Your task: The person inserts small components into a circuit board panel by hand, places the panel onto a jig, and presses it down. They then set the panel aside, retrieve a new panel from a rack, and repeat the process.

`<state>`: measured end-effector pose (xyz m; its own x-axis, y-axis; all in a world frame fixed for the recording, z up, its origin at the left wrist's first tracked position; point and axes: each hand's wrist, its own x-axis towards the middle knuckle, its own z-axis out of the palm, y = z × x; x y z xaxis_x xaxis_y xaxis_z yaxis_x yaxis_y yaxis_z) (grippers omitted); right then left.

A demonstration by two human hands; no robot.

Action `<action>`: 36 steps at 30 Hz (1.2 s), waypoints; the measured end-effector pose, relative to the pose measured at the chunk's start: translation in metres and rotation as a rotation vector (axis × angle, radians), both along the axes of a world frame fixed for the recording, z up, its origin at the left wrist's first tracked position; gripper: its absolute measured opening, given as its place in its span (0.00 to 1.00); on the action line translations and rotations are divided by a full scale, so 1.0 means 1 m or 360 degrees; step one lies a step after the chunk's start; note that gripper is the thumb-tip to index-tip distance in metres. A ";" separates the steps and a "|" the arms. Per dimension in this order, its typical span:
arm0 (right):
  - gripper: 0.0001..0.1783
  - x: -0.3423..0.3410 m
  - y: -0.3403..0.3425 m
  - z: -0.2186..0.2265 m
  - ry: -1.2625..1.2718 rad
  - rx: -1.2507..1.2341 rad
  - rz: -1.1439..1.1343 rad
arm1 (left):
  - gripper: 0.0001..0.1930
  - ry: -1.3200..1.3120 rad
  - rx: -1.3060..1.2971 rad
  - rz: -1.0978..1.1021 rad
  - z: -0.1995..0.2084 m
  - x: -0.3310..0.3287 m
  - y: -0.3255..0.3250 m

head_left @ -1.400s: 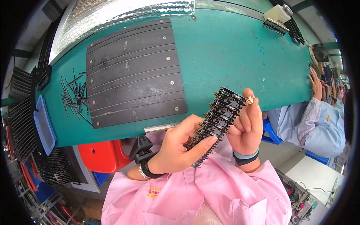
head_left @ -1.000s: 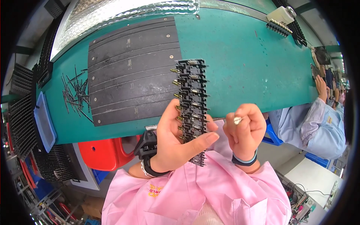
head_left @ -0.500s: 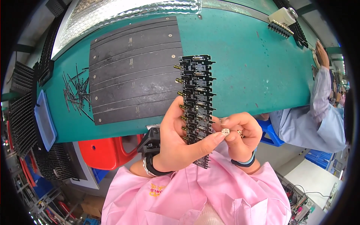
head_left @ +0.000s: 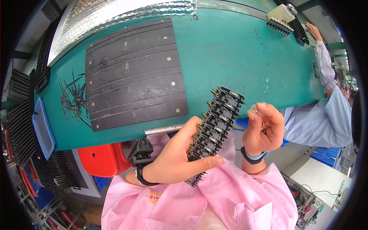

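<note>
1. Moved since half a second ago: black circuit-board strip, formerly near upright in view, now slanted, upper end leaning right and nearer the wearer; gold connectors along its left edge.
2. Left hand: closed round the strip's lower half, thumb laid across its face. Strip held above the lap, off the table edge.
3. Right hand: formerly at the left thumb, now drawn off to the right, apart from the strip.
4. Small metal piece: pinched between right thumb and forefinger; further gold-coloured bits within the curled fingers.
5. Co-worker's hand: now further forward, near the white bottle.
6. Unchanged on green table: grooved black slab; black sticks, heaped to its left.
</note>
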<state>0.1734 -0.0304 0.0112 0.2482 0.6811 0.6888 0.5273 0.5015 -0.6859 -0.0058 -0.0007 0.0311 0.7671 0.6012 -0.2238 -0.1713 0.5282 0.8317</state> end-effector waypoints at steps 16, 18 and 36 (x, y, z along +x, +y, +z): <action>0.16 0.017 0.000 0.002 -0.0356 0.0076 -0.0003 | 0.26 0.0051 0.0320 -0.0143 0.001 -0.002 0.002; 0.17 0.017 0.000 0.002 -0.0369 0.0082 -0.0002 | 0.26 0.0056 0.0335 -0.0137 0.001 -0.002 0.002; 0.16 0.017 0.005 0.005 -0.0549 0.0061 -0.0044 | 0.23 0.0243 0.0539 -0.0082 -0.009 -0.001 0.002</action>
<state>0.1903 -0.0251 0.0160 0.0142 0.6492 0.7605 0.7387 0.5058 -0.4456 -0.0067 0.0009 0.0221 0.7714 0.6223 -0.1330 -0.0122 0.2234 0.9746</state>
